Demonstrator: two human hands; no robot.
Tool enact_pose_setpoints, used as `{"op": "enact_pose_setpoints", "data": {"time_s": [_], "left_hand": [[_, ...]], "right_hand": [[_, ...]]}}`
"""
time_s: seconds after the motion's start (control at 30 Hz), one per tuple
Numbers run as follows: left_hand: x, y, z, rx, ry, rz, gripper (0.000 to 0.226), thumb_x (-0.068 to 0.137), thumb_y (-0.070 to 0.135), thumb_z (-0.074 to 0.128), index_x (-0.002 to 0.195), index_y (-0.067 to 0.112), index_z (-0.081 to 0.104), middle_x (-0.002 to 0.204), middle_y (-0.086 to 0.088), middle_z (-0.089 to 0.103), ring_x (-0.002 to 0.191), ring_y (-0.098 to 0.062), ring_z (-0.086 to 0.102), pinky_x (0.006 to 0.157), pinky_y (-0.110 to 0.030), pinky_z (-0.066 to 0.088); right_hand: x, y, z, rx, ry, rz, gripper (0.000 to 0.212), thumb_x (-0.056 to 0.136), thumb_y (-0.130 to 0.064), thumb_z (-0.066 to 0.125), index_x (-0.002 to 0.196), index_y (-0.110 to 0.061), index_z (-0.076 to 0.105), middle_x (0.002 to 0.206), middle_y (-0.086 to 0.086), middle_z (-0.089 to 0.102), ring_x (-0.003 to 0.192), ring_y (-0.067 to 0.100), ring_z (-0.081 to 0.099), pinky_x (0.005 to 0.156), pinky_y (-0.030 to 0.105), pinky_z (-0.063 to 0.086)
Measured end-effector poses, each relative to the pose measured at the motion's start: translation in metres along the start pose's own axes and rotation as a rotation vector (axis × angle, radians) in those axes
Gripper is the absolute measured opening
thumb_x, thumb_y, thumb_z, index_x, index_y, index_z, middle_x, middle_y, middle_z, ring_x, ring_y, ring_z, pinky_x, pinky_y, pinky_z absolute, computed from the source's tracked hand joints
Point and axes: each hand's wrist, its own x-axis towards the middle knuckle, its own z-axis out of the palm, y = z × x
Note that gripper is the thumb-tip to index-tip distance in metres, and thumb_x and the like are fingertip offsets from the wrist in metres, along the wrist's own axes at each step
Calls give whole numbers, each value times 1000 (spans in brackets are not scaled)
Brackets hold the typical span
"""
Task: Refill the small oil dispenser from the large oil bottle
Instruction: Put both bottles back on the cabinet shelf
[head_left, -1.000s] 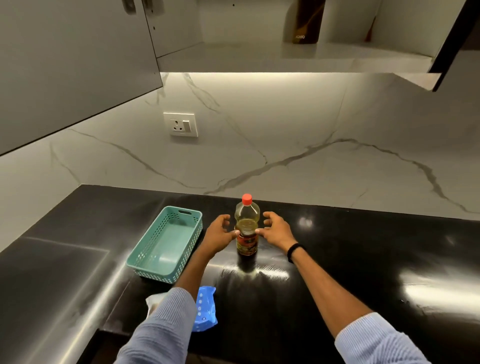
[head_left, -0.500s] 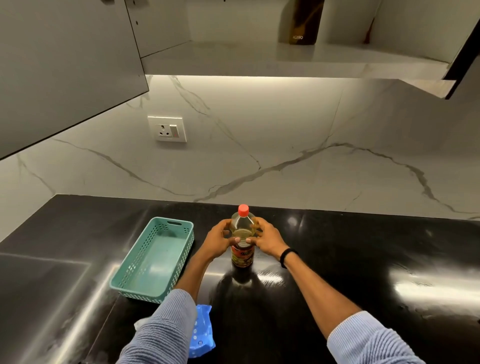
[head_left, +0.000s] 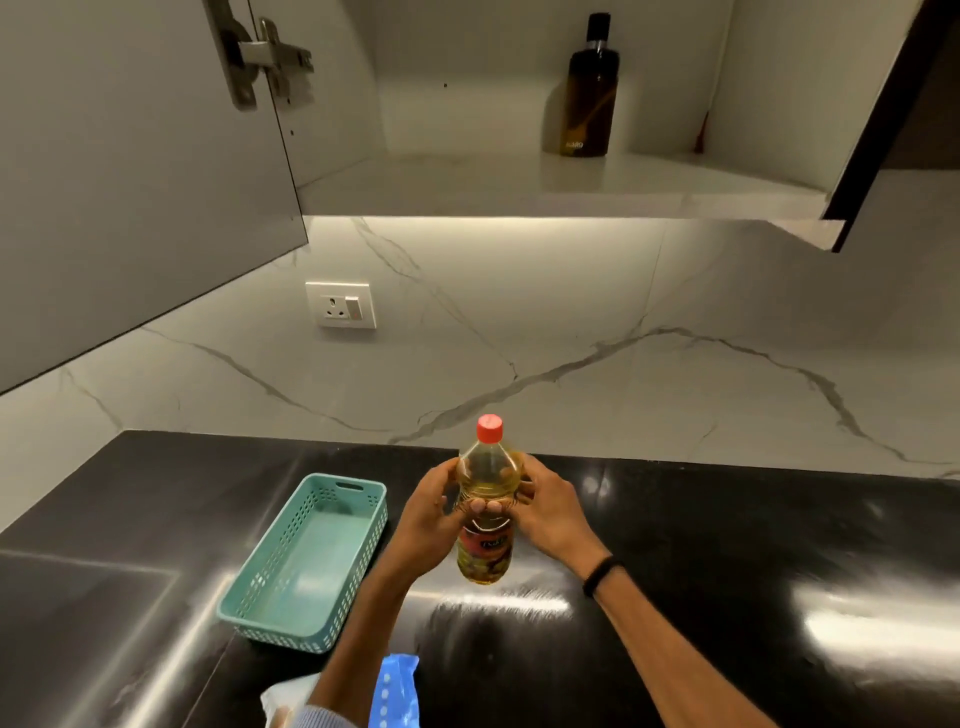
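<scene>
The large oil bottle is clear plastic with yellow oil, a red cap and a red label. It is upright over the black counter; whether its base touches the surface I cannot tell. My left hand wraps its left side and my right hand its right side, fingers meeting across the front. The small oil dispenser, a dark amber bottle with a black top, stands on the shelf of the open upper cabinet, far above my hands.
A teal perforated basket with nothing in it sits left of the bottle. A blue-and-white packet lies at the counter's near edge under my left forearm. The cabinet door hangs open at upper left. A wall socket is on the marble backsplash.
Both hands closed from beside the bottle onto it. The view tilted upward, bringing the cabinet shelf and the dispenser fully into sight.
</scene>
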Motion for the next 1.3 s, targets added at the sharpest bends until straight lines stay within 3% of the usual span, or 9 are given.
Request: {"op": "enact_pose_setpoints", "data": {"time_s": [0.1, 0.2, 0.33, 0.43, 0.53, 0.73, 0.93, 1.13, 1.3], "left_hand": [[-8, 60, -18, -16, 66, 136, 46, 85, 28, 76, 125, 35, 56, 122, 6, 63, 113, -8, 63, 95, -33, 55], [-16, 126, -41, 54, 184, 256, 46, 76, 53, 70, 118, 46, 53, 119, 11, 64, 110, -2, 61, 92, -20, 50], [-22, 207, -64, 93, 294, 402, 54, 73, 61, 65, 119, 33, 62, 112, 13, 68, 105, -3, 62, 88, -15, 48], [-24, 256, -77, 82, 335, 428, 57, 73, 58, 69, 119, 23, 67, 106, 12, 72, 102, -5, 65, 91, -25, 51], [-26, 300, -87, 72, 379, 494, 56, 75, 58, 67, 118, 22, 69, 105, 9, 73, 99, -9, 67, 90, -34, 56], [-11, 374, -111, 50, 422, 553, 29, 83, 43, 73, 101, 20, 74, 93, 6, 75, 89, -9, 71, 85, -36, 58], [25, 424, -134, 35, 390, 539, 10, 89, 37, 69, 89, 27, 72, 88, 12, 74, 81, 4, 69, 71, -17, 48], [73, 437, -149, 8, 371, 496, 21, 91, 38, 68, 90, 17, 72, 88, 8, 73, 69, 7, 66, 64, -16, 48], [107, 431, -155, -17, 341, 429, 25, 90, 34, 70, 95, 9, 73, 93, 0, 73, 83, -6, 66, 70, -23, 49]], "right_hand": [[-20, -57, -34, 20, 63, -126, 55, 76, -41, 79, 124, -36, 54, 100, -29, 61, 92, -18, 60, 86, 11, 52], [-39, -118, -70, -6, 145, -256, 55, 73, -58, 70, 122, -44, 49, 98, -37, 55, 88, -27, 54, 76, -2, 43], [-57, -182, -112, -11, 190, -367, 46, 83, -42, 72, 126, -39, 58, 103, -36, 59, 88, -28, 54, 72, -5, 39], [-66, -222, -138, -19, 225, -416, 48, 83, -40, 71, 129, -36, 59, 109, -24, 64, 95, -12, 59, 79, 4, 45], [-71, -257, -161, 13, 247, -451, 48, 82, -41, 72, 128, -30, 62, 115, -14, 67, 105, 5, 63, 89, 26, 55], [-62, -317, -202, 37, 282, -549, 32, 83, -37, 76, 110, -21, 72, 99, -1, 74, 95, 16, 70, 87, 46, 58], [-27, -366, -232, 26, 247, -547, 36, 84, -34, 74, 111, -12, 70, 101, 3, 74, 94, 16, 71, 87, 38, 59], [24, -391, -244, 65, 232, -485, 39, 83, -30, 75, 115, -10, 67, 103, 3, 73, 96, 15, 70, 86, 36, 60], [61, -387, -242, 76, 228, -422, 39, 86, -26, 73, 119, -7, 65, 106, 4, 71, 99, 17, 69, 85, 32, 59]]}}
